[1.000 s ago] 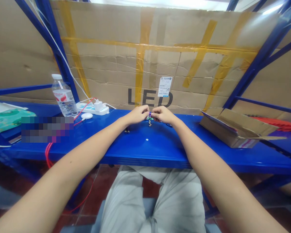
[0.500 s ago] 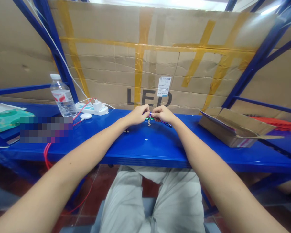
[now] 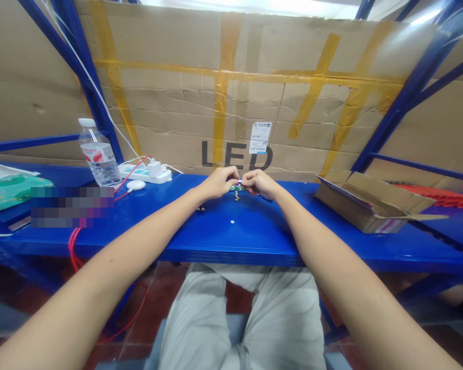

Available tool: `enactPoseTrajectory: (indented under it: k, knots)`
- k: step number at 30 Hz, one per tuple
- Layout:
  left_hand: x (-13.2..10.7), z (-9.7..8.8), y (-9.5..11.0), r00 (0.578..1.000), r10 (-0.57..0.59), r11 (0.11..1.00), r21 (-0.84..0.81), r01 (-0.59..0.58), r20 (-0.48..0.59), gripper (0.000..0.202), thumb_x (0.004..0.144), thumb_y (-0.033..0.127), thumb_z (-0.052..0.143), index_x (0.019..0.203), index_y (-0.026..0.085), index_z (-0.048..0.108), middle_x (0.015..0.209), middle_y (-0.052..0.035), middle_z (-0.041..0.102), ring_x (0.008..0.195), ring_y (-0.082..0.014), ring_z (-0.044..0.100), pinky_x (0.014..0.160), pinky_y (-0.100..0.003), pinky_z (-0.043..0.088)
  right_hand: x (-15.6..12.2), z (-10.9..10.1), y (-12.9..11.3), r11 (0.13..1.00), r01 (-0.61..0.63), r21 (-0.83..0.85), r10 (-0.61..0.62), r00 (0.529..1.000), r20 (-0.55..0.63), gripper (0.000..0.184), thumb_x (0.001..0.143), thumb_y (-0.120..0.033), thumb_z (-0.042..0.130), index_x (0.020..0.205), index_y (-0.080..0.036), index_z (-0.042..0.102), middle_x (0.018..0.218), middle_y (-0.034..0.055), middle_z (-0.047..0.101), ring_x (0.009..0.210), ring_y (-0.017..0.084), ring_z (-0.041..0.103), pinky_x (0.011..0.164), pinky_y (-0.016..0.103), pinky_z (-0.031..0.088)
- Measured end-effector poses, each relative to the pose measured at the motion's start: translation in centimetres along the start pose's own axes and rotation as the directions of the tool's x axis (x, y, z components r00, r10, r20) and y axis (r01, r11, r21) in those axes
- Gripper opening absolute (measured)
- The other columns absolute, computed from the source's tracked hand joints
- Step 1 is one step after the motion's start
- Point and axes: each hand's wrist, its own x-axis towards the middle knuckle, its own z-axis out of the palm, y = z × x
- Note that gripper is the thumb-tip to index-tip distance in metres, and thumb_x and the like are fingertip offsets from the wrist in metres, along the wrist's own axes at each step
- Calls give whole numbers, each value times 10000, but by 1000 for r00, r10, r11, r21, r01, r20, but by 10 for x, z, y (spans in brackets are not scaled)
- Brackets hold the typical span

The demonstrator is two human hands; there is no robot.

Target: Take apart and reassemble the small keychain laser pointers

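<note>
At the back middle of the blue table, my left hand (image 3: 224,181) and my right hand (image 3: 256,183) meet with fingertips pinched together. A small whitish and bluish piece (image 3: 239,182) shows between them, too small to name. Just below the fingers lie green slim pieces (image 3: 235,188) and a short row of little metallic parts (image 3: 236,196). A dark, thin pen-like stick (image 3: 266,198) pokes out beneath my right hand. Near my left wrist sit small dark-and-gold bits (image 3: 201,209).
The blue table (image 3: 231,239) backs onto a large taped cardboard sheet (image 3: 170,113). Left are a water bottle (image 3: 99,159), a power strip (image 3: 162,177), a white round charger (image 3: 136,185) and red cables (image 3: 74,249). An open cardboard box (image 3: 370,210) stands right, beside red material (image 3: 440,196).
My hands stay together in nearly the same place, with slight finger movement. The piece between the fingertips now looks whiter than before. The view has shifted slightly.
</note>
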Motion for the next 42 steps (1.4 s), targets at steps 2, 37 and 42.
enactPoseTrajectory:
  k: [2, 37, 42]
  knots:
    - [0, 0, -1, 1000, 6, 1000, -31, -6, -2, 36, 841, 191, 574, 826, 170, 599, 824, -21, 663, 779, -154, 591, 733, -293, 446, 0, 1, -1, 999, 12, -33, -13, 1000, -18, 64, 619, -208, 594, 581, -172, 559, 433, -24, 480, 404, 101, 387, 422, 249, 261]
    - [-2, 4, 2, 1000, 28, 992, 122, -30, 12, 216, 921, 217, 511, 952, 177, 720, 973, -76, 749, 918, -209, 658, 835, -323, 473, -2, 5, -8, 994, 54, -100, -62, 995, -81, 176, 665, -213, 606, 525, -182, 504, 407, -27, 451, 398, 100, 376, 427, 257, 260]
    - [-2, 6, 0, 997, 82, 982, 173, -81, 2, 221, 934, 214, 506, 984, 181, 719, 998, -86, 743, 948, -214, 653, 872, -341, 474, -1, 5, -3, 996, 38, 84, -34, 998, -52, 155, 655, -188, 619, 570, -189, 489, 415, -39, 406, 390, 92, 318, 420, 250, 199]
